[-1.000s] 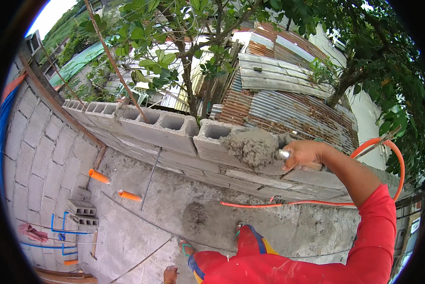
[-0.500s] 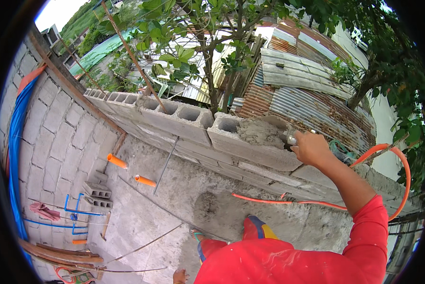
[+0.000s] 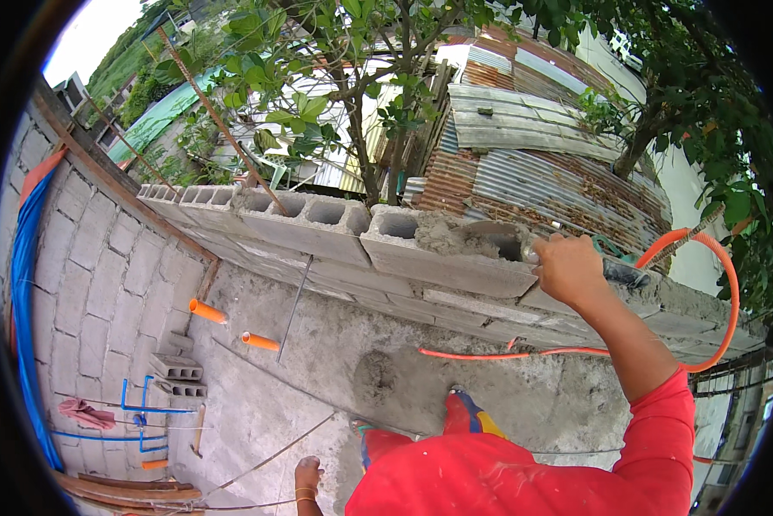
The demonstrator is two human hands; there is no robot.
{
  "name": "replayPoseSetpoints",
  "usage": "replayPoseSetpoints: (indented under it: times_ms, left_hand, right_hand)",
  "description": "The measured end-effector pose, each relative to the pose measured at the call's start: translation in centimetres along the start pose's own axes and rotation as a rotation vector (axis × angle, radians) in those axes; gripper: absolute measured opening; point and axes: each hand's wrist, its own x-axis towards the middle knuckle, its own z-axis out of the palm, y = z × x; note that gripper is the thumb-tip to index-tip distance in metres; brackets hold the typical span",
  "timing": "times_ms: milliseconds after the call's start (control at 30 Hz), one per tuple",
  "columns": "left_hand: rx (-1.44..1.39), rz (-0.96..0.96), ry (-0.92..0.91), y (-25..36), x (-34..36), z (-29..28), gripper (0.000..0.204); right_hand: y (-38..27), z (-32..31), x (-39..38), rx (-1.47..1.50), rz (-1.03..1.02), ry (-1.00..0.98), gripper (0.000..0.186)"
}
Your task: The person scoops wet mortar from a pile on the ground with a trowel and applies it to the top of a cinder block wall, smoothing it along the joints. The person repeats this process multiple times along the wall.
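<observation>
My right hand is closed around the handle of a trowel, at the top of a low hollow-block wall. The trowel's blade is smeared with mortar and lies over the cells of a grey concrete block. Wet mortar sits on the block's top to the left of the blade, between one uncovered cell and a dark opening beside my knuckles. Down at the lower edge, my left hand hangs away from the wall, fingers loosely bent, with nothing visible in it.
An orange hose loops over the wall at right and runs along the floor. Orange pipe stubs and a thin rod stand at left. Loose hollow blocks and blue pipes are by the left wall. A rusty bar rises from the wall.
The trowel has shifted over the block, and a dark cell opening now shows near my right hand. My left hand has come further up into view. The whole view has shifted slightly.
</observation>
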Motion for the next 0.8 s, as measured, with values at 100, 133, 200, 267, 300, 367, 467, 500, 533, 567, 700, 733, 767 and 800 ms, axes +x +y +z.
replayPoseSetpoints:
  times_ms: [100,133,200,267,300,367,467,500,533,567,700,733,767,800]
  left_hand:
    - [-0.09,0.05,0.044,1.9,0.2,0.3,0.029]
    - [-0.056,0.03,0.024,2.0,0.3,0.4,0.03]
    - [-0.032,0.03,-0.039,1.6,0.5,1.0,0.033]
    - [0.0,0.028,-0.025,0.2,0.1,1.1,0.033]
    - [0.002,0.023,-0.026,-0.4,0.0,1.3,0.034]
    - [-0.005,-0.029,-0.041,-2.4,-0.8,0.9,0.035]
    - [-0.058,-0.201,-0.084,-5.2,-1.7,0.1,0.038]
    - [0.003,-0.218,-0.065,-6.2,-2.0,0.2,0.041]
    - [0.092,-0.118,-0.093,-6.7,-2.0,0.1,0.041]
    - [0.371,0.113,-0.182,-7.1,-2.0,-0.4,0.041]
    - [0.618,0.428,-0.217,-6.9,-2.4,-0.4,0.035]
    - [0.456,0.306,-0.193,-6.3,-2.5,-0.2,0.033]
    - [0.277,0.19,-0.152,-5.7,-2.7,0.2,0.031]
    - [0.1,0.088,-0.094,-4.9,-3.0,0.5,0.029]
  right_hand:
    - [-0.8,-1.0,0.7,0.04,0.014,0.058,0.022]
    - [-1.1,-1.2,1.1,-0.018,0.054,0.058,0.021]
    - [-1.4,-1.6,1.9,0.001,-0.031,0.002,0.023]
    - [-1.1,-1.9,2.2,0.024,-0.048,-0.047,0.024]
    - [-0.8,-2.0,2.0,0.052,-0.044,-0.055,0.025]
    - [-0.3,-2.1,1.1,0.227,-0.032,-0.063,0.027]
    - [-1.2,-1.6,-1.0,0.896,0.023,-0.196,0.035]
    - [-2.0,-1.1,-1.4,1.27,0.057,-0.344,0.04]
    - [-3.5,-0.3,-1.9,1.546,0.096,-0.492,0.04]
    - [-5.2,0.6,-2.3,1.856,0.048,-0.665,0.04]
    - [-9.7,5.8,-0.9,2.207,0.198,-0.875,0.033]
    - [-9.5,6.9,-0.8,2.296,0.218,-0.917,0.032]
    - [-8.6,7.8,-1.0,2.295,0.304,-0.881,0.03]
    - [-7.4,8.5,-1.6,2.291,0.349,-0.856,0.03]
